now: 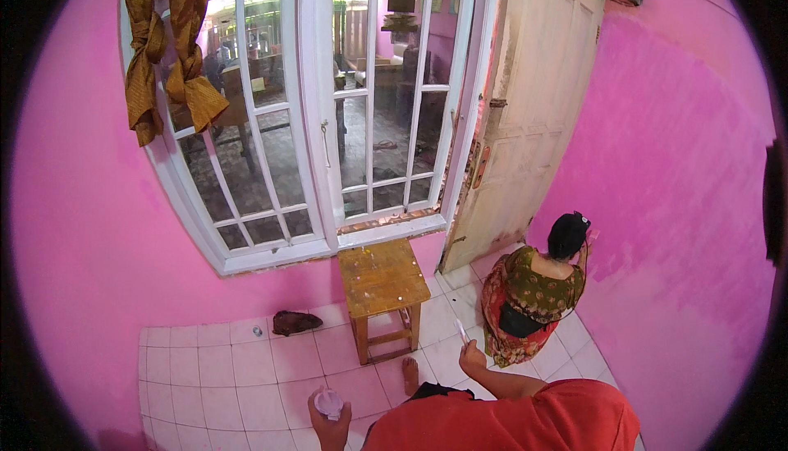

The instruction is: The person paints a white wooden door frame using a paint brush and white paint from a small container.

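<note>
My left hand [331, 430] is wrapped round a small cup [328, 404] of pale lilac paint, low in the view above the tiles. Out in front of my red sleeve, my right hand [471, 359] is closed on the handle of a slim paintbrush [461, 333]. Its pale bristle end points up and away from me, apart from any wall. Between my hands and the window stands a wooden stool [384, 274], its top speckled with paint. My bare foot [410, 375] shows beside it.
At the right, another person [533, 291] crouches facing the pink wall [665, 196], with one hand raised to it. A worn door [533, 98] stands behind. A white-framed window [324, 123] has a tied brown curtain [176, 57]. A dark cloth [295, 322] lies on the tiles.
</note>
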Available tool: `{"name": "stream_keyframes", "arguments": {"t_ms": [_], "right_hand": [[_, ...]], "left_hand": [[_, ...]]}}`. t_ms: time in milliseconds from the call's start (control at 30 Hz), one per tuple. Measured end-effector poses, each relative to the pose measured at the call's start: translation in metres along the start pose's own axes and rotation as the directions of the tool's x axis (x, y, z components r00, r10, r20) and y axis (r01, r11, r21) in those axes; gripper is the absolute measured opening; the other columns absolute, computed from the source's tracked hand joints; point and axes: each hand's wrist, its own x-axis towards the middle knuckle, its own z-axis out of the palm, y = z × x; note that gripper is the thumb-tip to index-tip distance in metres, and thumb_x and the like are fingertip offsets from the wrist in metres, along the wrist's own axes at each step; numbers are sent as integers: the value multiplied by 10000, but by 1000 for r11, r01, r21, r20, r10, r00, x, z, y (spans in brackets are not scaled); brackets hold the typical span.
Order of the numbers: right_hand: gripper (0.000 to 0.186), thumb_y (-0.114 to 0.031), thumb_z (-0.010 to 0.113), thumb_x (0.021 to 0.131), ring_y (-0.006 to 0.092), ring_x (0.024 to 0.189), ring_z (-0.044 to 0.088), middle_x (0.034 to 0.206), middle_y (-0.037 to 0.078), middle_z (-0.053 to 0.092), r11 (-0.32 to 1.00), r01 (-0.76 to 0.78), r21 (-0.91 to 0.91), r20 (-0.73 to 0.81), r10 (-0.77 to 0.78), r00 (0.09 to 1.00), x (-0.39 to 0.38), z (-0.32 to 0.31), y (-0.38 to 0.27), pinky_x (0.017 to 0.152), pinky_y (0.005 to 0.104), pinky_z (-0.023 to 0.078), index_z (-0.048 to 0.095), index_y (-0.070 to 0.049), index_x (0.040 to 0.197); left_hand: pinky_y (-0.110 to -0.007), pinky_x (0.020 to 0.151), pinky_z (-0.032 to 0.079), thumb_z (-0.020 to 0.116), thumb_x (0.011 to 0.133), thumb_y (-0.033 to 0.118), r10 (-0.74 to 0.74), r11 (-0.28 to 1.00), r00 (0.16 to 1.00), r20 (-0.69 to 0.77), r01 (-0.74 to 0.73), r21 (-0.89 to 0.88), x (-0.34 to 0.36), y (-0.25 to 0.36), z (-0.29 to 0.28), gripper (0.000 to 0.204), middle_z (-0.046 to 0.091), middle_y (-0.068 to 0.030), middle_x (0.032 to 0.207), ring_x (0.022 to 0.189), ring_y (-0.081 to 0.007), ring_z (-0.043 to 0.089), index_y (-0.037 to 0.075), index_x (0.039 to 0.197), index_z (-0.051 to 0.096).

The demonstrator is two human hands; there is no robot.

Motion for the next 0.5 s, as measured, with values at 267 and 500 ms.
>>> {"name": "stream_keyframes", "arguments": {"t_ms": [267, 500], "right_hand": [[291, -302, 518, 965, 446, 775, 669, 829, 253, 664, 1000, -14, 23, -75, 15, 997, 6, -10, -8, 713, 560, 519, 468, -25, 1039], [312, -335, 512, 967, 446, 752, 667, 791, 245, 662, 998, -43, 43, -149, 49, 988, 22, -9, -8, 682, 565, 514, 481, -26, 1002]], "left_hand": [[-327, 923, 476, 766, 753, -16, -54, 989, 998, 10, 55, -138, 9, 20, 6, 637, 557, -111, 1161, 1056, -200, 570, 2, 1292, 427], [-326, 918, 478, 762, 761, -21, -99, 979, 995, 16, 100, -178, 10, 6, 14, 641, 564, -115, 1156, 1044, -201, 578, 8, 1299, 416]]}}
